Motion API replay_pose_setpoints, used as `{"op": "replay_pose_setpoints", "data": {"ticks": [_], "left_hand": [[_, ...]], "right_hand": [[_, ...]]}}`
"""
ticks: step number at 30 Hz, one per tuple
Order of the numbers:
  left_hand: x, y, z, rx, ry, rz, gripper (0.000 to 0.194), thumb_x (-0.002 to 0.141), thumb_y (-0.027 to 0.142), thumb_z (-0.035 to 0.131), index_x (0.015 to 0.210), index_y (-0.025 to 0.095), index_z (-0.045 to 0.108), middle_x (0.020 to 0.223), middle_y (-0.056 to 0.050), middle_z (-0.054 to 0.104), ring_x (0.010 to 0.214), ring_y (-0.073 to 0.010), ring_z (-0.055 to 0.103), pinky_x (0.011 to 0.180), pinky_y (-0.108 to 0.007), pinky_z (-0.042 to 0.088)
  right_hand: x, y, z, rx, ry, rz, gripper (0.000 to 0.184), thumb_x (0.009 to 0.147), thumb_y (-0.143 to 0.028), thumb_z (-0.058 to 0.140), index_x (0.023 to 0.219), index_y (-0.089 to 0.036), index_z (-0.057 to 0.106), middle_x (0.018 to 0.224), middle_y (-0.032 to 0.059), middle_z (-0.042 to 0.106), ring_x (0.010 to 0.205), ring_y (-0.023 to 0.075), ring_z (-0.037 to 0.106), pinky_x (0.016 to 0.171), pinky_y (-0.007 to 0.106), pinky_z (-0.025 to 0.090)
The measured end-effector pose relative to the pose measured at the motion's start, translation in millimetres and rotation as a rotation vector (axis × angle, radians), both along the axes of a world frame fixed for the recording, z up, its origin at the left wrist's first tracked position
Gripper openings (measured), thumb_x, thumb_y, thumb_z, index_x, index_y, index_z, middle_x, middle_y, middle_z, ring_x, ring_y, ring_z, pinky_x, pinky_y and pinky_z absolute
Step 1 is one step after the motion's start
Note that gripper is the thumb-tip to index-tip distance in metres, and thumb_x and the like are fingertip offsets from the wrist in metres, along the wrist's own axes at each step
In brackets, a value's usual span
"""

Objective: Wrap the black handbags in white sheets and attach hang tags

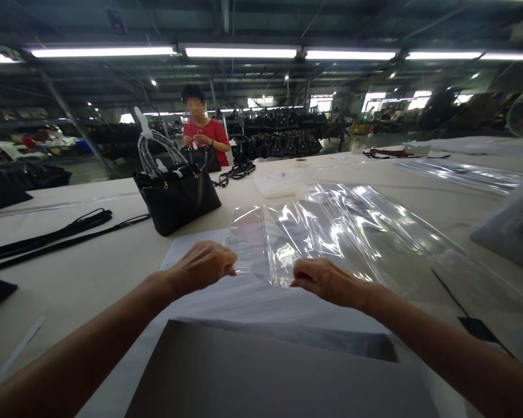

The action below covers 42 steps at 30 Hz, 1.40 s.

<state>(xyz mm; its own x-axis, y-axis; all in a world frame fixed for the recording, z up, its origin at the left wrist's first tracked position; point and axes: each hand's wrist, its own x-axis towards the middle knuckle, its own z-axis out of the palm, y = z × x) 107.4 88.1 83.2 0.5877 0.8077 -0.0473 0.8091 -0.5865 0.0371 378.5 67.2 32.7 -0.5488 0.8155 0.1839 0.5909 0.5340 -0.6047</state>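
Gray board (265,374), 2 hands (207,262) (326,280) pinching clear plastic (287,232), spread between and beyond them

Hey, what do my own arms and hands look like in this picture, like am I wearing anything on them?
Your left hand and right hand are bare, without gloves. No sleeve, watch or bracelet shows on the left forearm or right forearm. Finger details are too blurred to rule out rings.
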Motion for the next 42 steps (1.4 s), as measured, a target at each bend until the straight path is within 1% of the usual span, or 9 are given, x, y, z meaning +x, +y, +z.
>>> {"op": "replay_pose_setpoints", "data": {"ticks": [4,9,16,22,26,31,35,38,42], "left_hand": [[19.3,-7.8,3.9,0.094,0.120,-0.096,0.020,0.072,0.029,0.074,0.084,0.018,0.063,0.083,-0.004,0.062,0.081,-0.0205,0.057,0.076,-0.031,0.036],[51.9,-7.4,-4.2,-0.105,-0.080,-0.156,0.019,0.082,0.038,0.062,0.079,0.020,0.067,0.079,-0.001,0.062,0.078,-0.0176,0.057,0.074,-0.028,0.035],[55.6,4.6,-14.2,-0.471,-0.354,-0.070,0.024,0.078,0.033,0.060,0.061,0.016,0.061,0.059,0.003,0.053,0.060,-0.0106,0.048,0.057,-0.022,0.033],[56.5,3.1,-13.4,-0.778,-0.431,0.055,0.032,0.083,0.036,0.051,0.060,0.015,0.054,0.057,-0.001,0.060,0.056,-0.0128,0.056,0.059,-0.024,0.042],[60.1,1.1,-13.1,-0.870,-0.369,0.120,0.032,0.087,0.033,0.046,0.061,0.016,0.051,0.052,0.000,0.059,0.051,-0.0127,0.057,0.057,-0.024,0.044],[58.2,0.7,-16.2,-0.848,-0.151,0.086,0.016,0.079,0.021,0.056,0.064,0.016,0.054,0.049,0.004,0.057,0.050,-0.0110,0.054,0.054,-0.021,0.039],[56.1,-0.5,-16.3,-0.616,-0.098,0.077,0.010,0.076,0.015,0.058,0.067,0.018,0.057,0.049,0.007,0.057,0.053,-0.0104,0.053,0.055,-0.020,0.036],[55.4,-0.5,-12.0,-0.480,-0.083,0.094,0.011,0.077,0.017,0.061,0.067,0.018,0.058,0.054,0.006,0.059,0.057,-0.0106,0.054,0.056,-0.020,0.034],[53.2,0.5,-7.0,-0.347,-0.076,0.099,0.014,0.081,0.021,0.060,0.068,0.017,0.057,0.061,0.004,0.062,0.059,-0.0113,0.053,0.057,-0.021,0.032]], "right_hand": [[-11.0,-2.7,-1.1,0.030,-0.057,-0.007,0.017,0.075,-0.022,0.065,0.066,-0.018,0.051,0.061,-0.0033,0.052,0.051,0.0069,0.038,0.050,0.020,0.031],[-18.6,-2.3,-1.1,-0.103,0.065,-0.048,0.020,0.070,-0.025,0.070,0.063,-0.017,0.053,0.056,-0.0057,0.050,0.051,0.0064,0.039,0.050,0.020,0.032],[-10.1,3.8,-7.0,-0.613,0.362,0.006,0.036,0.066,-0.049,0.071,0.065,-0.016,0.055,0.056,-0.0046,0.051,0.052,0.0083,0.047,0.052,0.023,0.039],[-14.0,1.7,-6.1,-0.609,0.402,0.023,0.035,0.074,-0.051,0.063,0.072,-0.016,0.057,0.057,-0.0041,0.052,0.052,0.0081,0.048,0.052,0.022,0.038],[-15.5,0.9,-1.1,-0.626,0.342,0.047,0.033,0.077,-0.048,0.060,0.072,-0.016,0.058,0.058,-0.0028,0.053,0.053,0.0089,0.050,0.052,0.023,0.039],[-13.7,3.9,-0.6,-0.561,0.293,0.042,0.033,0.078,-0.048,0.058,0.070,-0.016,0.055,0.058,-0.0027,0.052,0.052,0.0088,0.049,0.052,0.023,0.040],[-10.8,0.5,3.7,-0.443,0.147,0.028,0.036,0.079,-0.052,0.057,0.080,-0.015,0.058,0.069,0.0002,0.058,0.062,0.0112,0.053,0.058,0.024,0.042],[-8.6,-4.7,5.7,-0.472,-0.028,0.068,0.046,0.071,-0.055,0.067,0.093,-0.015,0.062,0.085,0.0043,0.063,0.075,0.0159,0.057,0.064,0.026,0.044],[-8.8,-6.8,-1.2,-0.356,-0.225,0.022,0.042,0.066,-0.042,0.075,0.099,-0.017,0.066,0.097,0.0067,0.064,0.082,0.0185,0.057,0.071,0.030,0.044]]}}
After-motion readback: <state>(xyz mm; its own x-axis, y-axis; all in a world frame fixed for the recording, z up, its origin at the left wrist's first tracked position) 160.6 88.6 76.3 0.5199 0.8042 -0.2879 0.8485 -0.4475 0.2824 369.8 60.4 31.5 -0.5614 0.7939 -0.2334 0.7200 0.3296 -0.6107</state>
